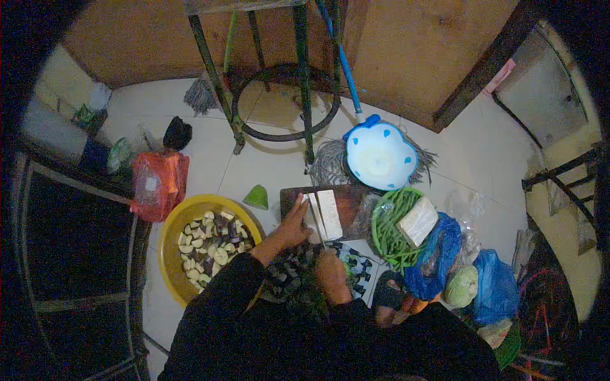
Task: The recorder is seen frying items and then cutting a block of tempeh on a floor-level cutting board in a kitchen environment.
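Observation:
On a dark brown cutting board (355,205) lies a white block of tofu (329,214), split lengthwise by a narrow gap. My left hand (294,224) grips the tofu's left side, fingertips near its far end. In my right hand (332,274) is a knife (315,216), its handle hidden by the fingers. Its thin blade runs along the tofu, close to my left fingers. To the left, a yellow basin (164,257) holds many cut eggplant pieces (209,243). A green piece of vegetable or fruit (257,196) sits on the floor between basin and board.
Right of the board are long green beans (388,228) with another white block (418,220) on top, blue plastic bags (495,285) and a cabbage (461,285). Beyond the board stand a white-and-blue flower-shaped bowl (381,155), a mop head (329,162) and a stool (305,85). A red bag (159,183) lies left.

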A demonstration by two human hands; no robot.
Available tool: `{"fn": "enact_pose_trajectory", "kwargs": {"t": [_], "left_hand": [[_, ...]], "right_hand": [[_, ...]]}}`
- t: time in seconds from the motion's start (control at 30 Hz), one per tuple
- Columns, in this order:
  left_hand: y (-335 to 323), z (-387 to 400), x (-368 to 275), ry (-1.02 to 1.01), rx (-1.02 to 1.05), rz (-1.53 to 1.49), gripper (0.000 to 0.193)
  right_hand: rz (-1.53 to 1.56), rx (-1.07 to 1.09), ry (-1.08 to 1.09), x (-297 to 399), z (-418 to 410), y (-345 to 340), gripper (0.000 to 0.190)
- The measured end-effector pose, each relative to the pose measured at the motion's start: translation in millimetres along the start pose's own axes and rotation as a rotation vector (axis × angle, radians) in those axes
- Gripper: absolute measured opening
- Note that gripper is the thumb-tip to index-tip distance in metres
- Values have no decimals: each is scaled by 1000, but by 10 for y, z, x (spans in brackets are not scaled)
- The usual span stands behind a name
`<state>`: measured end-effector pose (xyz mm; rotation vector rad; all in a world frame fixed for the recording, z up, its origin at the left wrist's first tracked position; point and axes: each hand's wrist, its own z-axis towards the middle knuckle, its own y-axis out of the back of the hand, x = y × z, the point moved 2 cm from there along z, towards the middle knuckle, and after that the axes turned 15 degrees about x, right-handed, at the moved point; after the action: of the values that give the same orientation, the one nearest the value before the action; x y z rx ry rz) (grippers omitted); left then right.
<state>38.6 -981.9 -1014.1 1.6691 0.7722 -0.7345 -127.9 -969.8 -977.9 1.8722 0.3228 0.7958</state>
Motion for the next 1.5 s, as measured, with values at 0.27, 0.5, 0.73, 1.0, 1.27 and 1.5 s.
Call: {"fn": "enact_pose_trajectory", "kwargs": {"t": [0.27, 0.5, 0.73, 1.0, 1.27, 1.5], "left_hand": [[-51, 54, 11, -4, -21, -13, 79], [-13, 8, 37, -69, -106, 9, 76], [-63, -94, 154, -106, -152, 41, 77], [-133, 42, 315, -234, -100, -1, 82], [-52, -23, 181, -114, -89, -9, 82], [-17, -52, 149, -43, -28, -24, 80]], "right_hand": [[-65, 169, 54, -83, 114, -62, 20], [169, 184, -311, -34, 275, -230, 19], [16, 338, 27, -165, 319, -369, 23], [306, 17, -214, 39, 125, 50, 27], [247, 195, -259, 67, 29, 110, 27], [182, 194, -225, 82, -29, 32, 26]]}}
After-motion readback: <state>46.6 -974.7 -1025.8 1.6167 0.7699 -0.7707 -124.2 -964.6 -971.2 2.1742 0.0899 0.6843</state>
